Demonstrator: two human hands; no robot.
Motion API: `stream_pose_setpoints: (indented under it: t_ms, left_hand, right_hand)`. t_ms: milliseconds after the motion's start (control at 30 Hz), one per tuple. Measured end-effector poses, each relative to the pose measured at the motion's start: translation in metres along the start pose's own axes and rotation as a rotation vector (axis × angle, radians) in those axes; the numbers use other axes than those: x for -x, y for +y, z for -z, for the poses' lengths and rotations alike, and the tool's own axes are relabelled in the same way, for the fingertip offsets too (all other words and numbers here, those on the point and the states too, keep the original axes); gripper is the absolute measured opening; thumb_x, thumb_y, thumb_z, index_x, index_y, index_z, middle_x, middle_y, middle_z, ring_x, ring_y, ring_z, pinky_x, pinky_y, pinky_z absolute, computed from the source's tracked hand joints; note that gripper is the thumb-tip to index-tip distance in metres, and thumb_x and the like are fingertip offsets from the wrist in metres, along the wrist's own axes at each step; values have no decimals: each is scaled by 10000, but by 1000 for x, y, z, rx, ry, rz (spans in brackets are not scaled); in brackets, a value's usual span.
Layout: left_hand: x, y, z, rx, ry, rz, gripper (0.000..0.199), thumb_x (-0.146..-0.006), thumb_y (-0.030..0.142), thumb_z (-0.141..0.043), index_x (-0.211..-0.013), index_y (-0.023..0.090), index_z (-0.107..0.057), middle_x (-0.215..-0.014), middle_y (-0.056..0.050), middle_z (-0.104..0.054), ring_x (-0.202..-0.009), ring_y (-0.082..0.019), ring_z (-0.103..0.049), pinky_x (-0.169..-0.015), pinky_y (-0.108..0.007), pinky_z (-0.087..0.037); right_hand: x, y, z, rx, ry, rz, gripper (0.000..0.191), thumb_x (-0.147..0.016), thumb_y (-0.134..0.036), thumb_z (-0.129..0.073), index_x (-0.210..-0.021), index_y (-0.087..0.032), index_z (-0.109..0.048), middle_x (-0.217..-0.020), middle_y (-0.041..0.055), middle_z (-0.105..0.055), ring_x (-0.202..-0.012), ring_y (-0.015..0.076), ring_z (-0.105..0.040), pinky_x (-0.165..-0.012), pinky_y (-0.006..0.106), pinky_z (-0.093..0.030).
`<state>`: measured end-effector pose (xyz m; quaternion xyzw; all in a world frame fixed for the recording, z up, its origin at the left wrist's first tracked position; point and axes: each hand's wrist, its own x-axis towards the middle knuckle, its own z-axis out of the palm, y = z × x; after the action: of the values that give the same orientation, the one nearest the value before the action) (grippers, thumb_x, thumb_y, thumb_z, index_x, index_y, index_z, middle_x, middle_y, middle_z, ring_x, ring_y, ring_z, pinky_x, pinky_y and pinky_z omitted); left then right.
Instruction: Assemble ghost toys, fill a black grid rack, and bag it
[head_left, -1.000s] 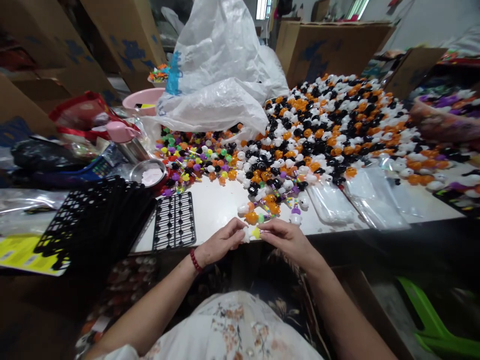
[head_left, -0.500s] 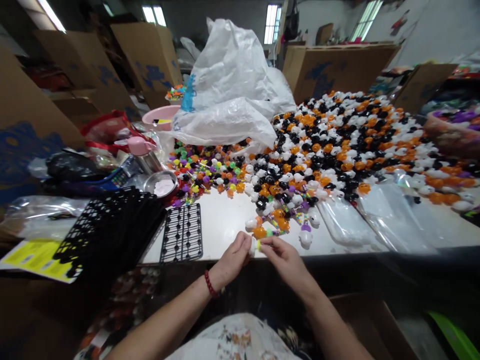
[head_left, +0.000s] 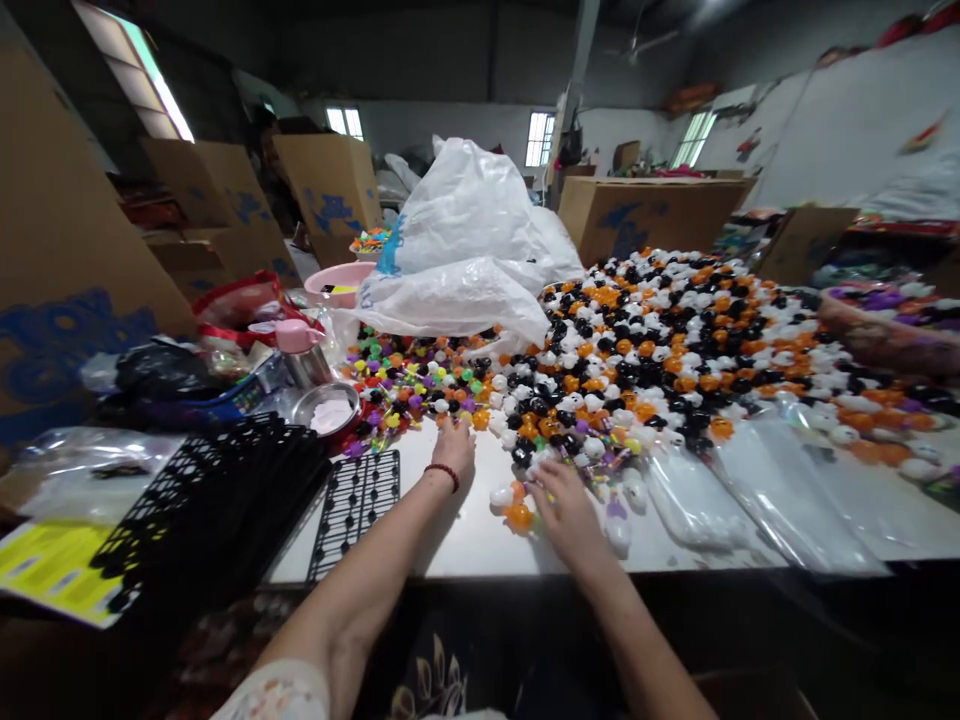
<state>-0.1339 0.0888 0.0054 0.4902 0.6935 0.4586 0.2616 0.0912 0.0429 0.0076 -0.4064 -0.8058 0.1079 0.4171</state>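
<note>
My left hand (head_left: 454, 452), with a dark red bead bracelet on its wrist, reaches to the near edge of a heap of small coloured plastic pieces (head_left: 409, 385). Its fingers are bent together at an orange piece; what lies between the tips is hidden. My right hand (head_left: 568, 508) is over the near edge of a big pile of white, black and orange plastic heads (head_left: 637, 330). Its fingers are apart, touching or just above a whitish piece (head_left: 541, 460). Left of it lies an orange head (head_left: 519, 516).
A black plastic grid (head_left: 356, 510) lies beside a stack of black grids (head_left: 225, 500). Behind are a metal bowl (head_left: 326, 410), a pink-lidded flask (head_left: 300, 352) and a large white sack (head_left: 472, 220). Clear plastic bags (head_left: 787, 500) lie at the right, near the table's front edge.
My hands, earlier together over the table edge on a small white and yellow piece, have parted. The left has reached forward to the coloured pieces, the right to the heads. The view has tilted up.
</note>
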Motion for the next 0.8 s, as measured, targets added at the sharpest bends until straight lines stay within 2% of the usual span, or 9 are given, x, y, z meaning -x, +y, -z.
stream_pose_setpoints:
  t_ms: [133, 267, 333, 400, 500, 567, 633, 733, 800]
  left_hand:
    - [-6, -5, -5, -32, 94, 58, 178, -761, 101, -586, -888, 195, -504, -981, -89, -504, -1053, -263, -523, -908, -356, -376]
    - [23, -6, -4, -7, 132, 127, 93, -856, 242, -534, -890, 218, -451, -820, -36, -525, -836, -218, -562, -776, -328, -406]
    - [46, -3, -4, 46, 73, 126, 142, -865, 325, -541, -906, 222, -451, -768, -13, -543, -721, -188, -554, -703, -303, -410]
    - [68, 1, -3, 170, -50, 93, 191, -852, 372, -558, -916, 224, -455, -757, 0, -559, -666, -162, -547, -656, -279, -413]
    - [84, 6, 1, 330, -178, 75, 215, -892, 439, -477, -918, 227, -451, -726, 17, -552, -627, -145, -536, -611, -261, -416]
    - [79, 6, 6, 269, -133, 78, 252, -935, 463, -368, -901, 227, -451, -723, 15, -559, -616, -142, -534, -598, -259, -421]
    - [62, 3, 10, 138, -73, 60, 241, -940, 421, -358, -867, 219, -466, -753, 1, -581, -638, -141, -547, -614, -261, -430]
    - [27, -3, 11, -22, -34, 20, 127, -883, 287, -468, -810, 194, -516, -790, -25, -598, -709, -155, -561, -678, -277, -439]
    - [6, -5, 8, -93, -8, -1, 68, -844, 215, -509, -815, 176, -558, -821, -47, -602, -776, -177, -566, -744, -300, -440]
  right_hand:
    - [12, -15, -27, -40, -78, 42, 264, -930, -217, -468, -1099, -198, -669, -1094, 125, -638, -1023, 253, -612, -909, 435, -546]
    - [5, -12, -38, 24, -81, 91, 419, -910, -147, -441, -1310, -196, -557, -1237, 150, -597, -1125, 275, -573, -950, 465, -529]
    - [-3, -12, -41, 65, -101, 134, 505, -884, -113, -451, -1379, -199, -494, -1353, 146, -534, -1210, 293, -511, -991, 489, -496]
    - [-9, -15, -44, 90, -126, 179, 542, -868, -97, -466, -1397, -216, -473, -1376, 121, -526, -1266, 304, -457, -1032, 514, -450]
    - [-12, -19, -47, 114, -126, 211, 429, -894, -109, -438, -1292, -209, -562, -1129, 120, -651, -1150, 298, -539, -1000, 524, -451]
    - [-6, -23, -47, 108, -120, 184, 360, -930, -146, -398, -1224, -196, -599, -946, 113, -663, -964, 274, -612, -885, 463, -519]
    - [3, -27, -44, 66, -109, 130, 362, -961, -191, -370, -1260, -192, -573, -938, 119, -662, -879, 258, -641, -784, 400, -557]
    - [21, -38, -36, -44, -96, 45, 460, -979, -216, -356, -1434, -179, -407, -1175, 164, -649, -1045, 278, -651, -841, 406, -571]
    - [35, -45, -29, -138, -143, 23, 518, -984, -225, -350, -1499, -191, -308, -1341, 160, -574, -1197, 280, -588, -930, 422, -550]
